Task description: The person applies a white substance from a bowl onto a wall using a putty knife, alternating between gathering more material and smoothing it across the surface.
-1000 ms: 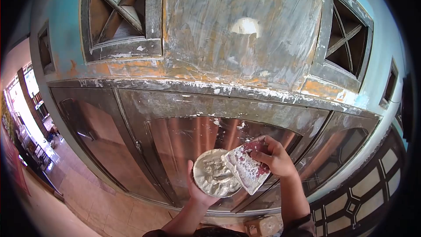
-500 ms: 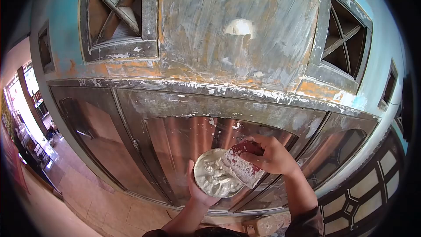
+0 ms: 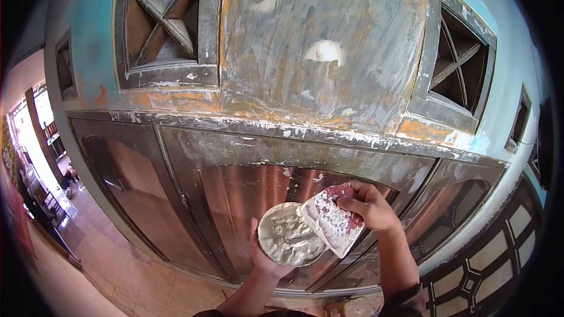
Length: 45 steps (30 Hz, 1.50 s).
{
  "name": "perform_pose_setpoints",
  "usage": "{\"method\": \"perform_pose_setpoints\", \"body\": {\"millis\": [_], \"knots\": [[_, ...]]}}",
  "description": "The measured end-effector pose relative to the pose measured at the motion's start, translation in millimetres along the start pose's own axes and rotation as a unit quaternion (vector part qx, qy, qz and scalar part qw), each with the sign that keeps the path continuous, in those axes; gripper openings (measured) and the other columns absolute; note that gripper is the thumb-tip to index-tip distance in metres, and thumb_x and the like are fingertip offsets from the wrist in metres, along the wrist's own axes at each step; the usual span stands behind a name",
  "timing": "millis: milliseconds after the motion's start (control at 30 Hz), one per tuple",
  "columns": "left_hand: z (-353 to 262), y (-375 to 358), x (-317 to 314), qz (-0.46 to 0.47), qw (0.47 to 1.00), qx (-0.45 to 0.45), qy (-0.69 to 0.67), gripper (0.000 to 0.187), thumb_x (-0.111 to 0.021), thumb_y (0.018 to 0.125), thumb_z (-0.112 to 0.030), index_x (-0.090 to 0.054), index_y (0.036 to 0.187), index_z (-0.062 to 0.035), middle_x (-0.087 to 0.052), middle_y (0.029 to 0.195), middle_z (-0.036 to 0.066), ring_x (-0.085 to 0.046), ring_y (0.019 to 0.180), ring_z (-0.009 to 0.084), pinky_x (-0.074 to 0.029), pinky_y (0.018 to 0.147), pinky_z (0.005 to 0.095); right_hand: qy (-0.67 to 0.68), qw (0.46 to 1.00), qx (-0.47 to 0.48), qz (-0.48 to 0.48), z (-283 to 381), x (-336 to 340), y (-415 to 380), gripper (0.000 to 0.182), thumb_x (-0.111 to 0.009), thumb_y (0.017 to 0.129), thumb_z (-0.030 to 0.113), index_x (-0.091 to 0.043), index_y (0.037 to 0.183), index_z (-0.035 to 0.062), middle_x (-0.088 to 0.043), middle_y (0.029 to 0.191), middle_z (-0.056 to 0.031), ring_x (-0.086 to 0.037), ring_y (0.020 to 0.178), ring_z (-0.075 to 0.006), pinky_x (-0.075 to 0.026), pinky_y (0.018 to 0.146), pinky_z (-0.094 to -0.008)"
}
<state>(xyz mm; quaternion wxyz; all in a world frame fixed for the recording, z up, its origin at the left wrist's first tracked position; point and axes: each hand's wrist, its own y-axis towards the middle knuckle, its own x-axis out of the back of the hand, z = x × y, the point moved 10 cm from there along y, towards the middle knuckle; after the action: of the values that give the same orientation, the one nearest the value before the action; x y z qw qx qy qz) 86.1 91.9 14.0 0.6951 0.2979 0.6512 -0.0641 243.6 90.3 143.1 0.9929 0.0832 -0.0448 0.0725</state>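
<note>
A round bowl of creamy off-white putty [image 3: 289, 238] rests in my left hand [image 3: 269, 261], whose fingers wrap its left side and underside. My right hand [image 3: 376, 210] pinches a flat red putty scraper [image 3: 338, 221] by its upper right corner. White putty smears cover much of the scraper's face, with a thicker layer along its lower left edge. That edge is right at the bowl's right rim. The putty's surface is lumpy, with ridges and hollows.
Ahead stands a grey patched wall panel [image 3: 317, 12] with a white putty spot [image 3: 325, 51]. Beneath it are dark wooden doors with glass panes [image 3: 252, 191]. Crossed wooden vents [image 3: 164, 23] flank the panel. Tiled floor [image 3: 126, 264] lies at lower left, a patterned door [image 3: 484, 264] at lower right.
The scraper has lifted and turned so more of its putty-smeared face shows. My right hand has moved slightly right and down. The bowl stays nearly in place, and the view has shifted slightly.
</note>
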Motion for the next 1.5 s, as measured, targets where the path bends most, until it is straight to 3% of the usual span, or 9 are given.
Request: {"method": "perform_pose_setpoints", "body": {"millis": [700, 1000, 1133, 1200, 1333, 1433, 1500], "knots": [[-6, 4, -15, 0.025, 0.999, 0.026, -0.039, 0.083, -0.033, 0.099, -0.071, -0.048, 0.148, -0.0060, -0.052, 0.149, 0.019, -0.050, 0.135, 0.0410, -0.036, 0.113, 0.0624, -0.011, 1.000, 0.012, -0.001, 33, -15, -5, 0.026, -0.069, 0.096, 0.007, -0.067, 0.121, -0.0016, -0.072, 0.097, -0.0017, -0.064, 0.081, -0.0054, -0.052, 0.068, -0.0218], [-7, 11, -22, 0.033, 0.999, 0.018, -0.016, 0.087, -0.034, 0.097, -0.073, -0.047, 0.148, -0.0046, -0.051, 0.149, 0.019, -0.049, 0.136, 0.0413, -0.034, 0.115, 0.0625, 0.011, 0.999, 0.039, -0.023, 46, -5, -8, 0.019, -0.070, 0.096, 0.008, -0.067, 0.113, 0.0002, -0.072, 0.095, -0.0015, -0.064, 0.082, -0.0068, -0.051, 0.070, -0.0230], [2, 15, -32, 0.053, 0.998, 0.040, -0.005, 0.088, -0.035, 0.096, -0.074, -0.048, 0.148, -0.0045, -0.051, 0.149, 0.019, -0.048, 0.137, 0.0419, -0.033, 0.115, 0.0630, -0.030, 0.995, 0.090, -0.032, 78, -2, -15, 0.016, -0.070, 0.098, 0.012, -0.066, 0.109, 0.0011, -0.069, 0.091, 0.0013, -0.060, 0.079, -0.0048, -0.047, 0.068, -0.0225], [1, 17, -23, -0.012, 0.998, 0.022, 0.052, 0.089, -0.035, 0.095, -0.075, -0.048, 0.148, -0.0045, -0.051, 0.150, 0.019, -0.047, 0.137, 0.0426, -0.032, 0.115, 0.0636, -0.045, 0.992, 0.112, -0.041, 101, -6, -21, 0.016, -0.069, 0.099, 0.013, -0.065, 0.108, 0.0014, -0.067, 0.090, 0.0025, -0.057, 0.078, -0.0035, -0.046, 0.067, -0.0219], [4, 25, -11, 0.003, 0.999, 0.037, 0.031, 0.090, -0.035, 0.094, -0.076, -0.045, 0.150, -0.0055, -0.047, 0.152, 0.021, -0.044, 0.139, 0.0446, -0.031, 0.115, 0.0659, -0.174, 0.968, 0.180, -0.017, 147, -19, -29, 0.016, -0.066, 0.102, 0.015, -0.058, 0.105, 0.0017, -0.061, 0.085, 0.0041, -0.050, 0.079, -0.0027, -0.043, 0.070, -0.0218], [4, 28, -7, -0.002, 0.997, 0.026, 0.078, 0.091, -0.037, 0.094, -0.076, -0.045, 0.151, -0.0054, -0.047, 0.153, 0.021, -0.045, 0.139, 0.0439, -0.032, 0.115, 0.0642, -0.293, 0.929, 0.227, -0.022, 187, -28, -33, 0.018, -0.065, 0.102, 0.016, -0.056, 0.107, 0.0001, -0.061, 0.083, -0.0003, -0.048, 0.078, -0.0051, -0.044, 0.070, -0.0248], [1, 29, -10, -0.007, 0.993, 0.012, 0.119, 0.091, -0.037, 0.094, -0.076, -0.044, 0.151, -0.0055, -0.047, 0.152, 0.020, -0.045, 0.139, 0.0439, -0.033, 0.115, 0.0638, -0.348, 0.898, 0.264, -0.058, 220, -26, -36, 0.019, -0.065, 0.101, 0.015, -0.055, 0.107, 0.0001, -0.063, 0.082, -0.0057, -0.054, 0.077, -0.0080, -0.047, 0.068, -0.0295]]}}
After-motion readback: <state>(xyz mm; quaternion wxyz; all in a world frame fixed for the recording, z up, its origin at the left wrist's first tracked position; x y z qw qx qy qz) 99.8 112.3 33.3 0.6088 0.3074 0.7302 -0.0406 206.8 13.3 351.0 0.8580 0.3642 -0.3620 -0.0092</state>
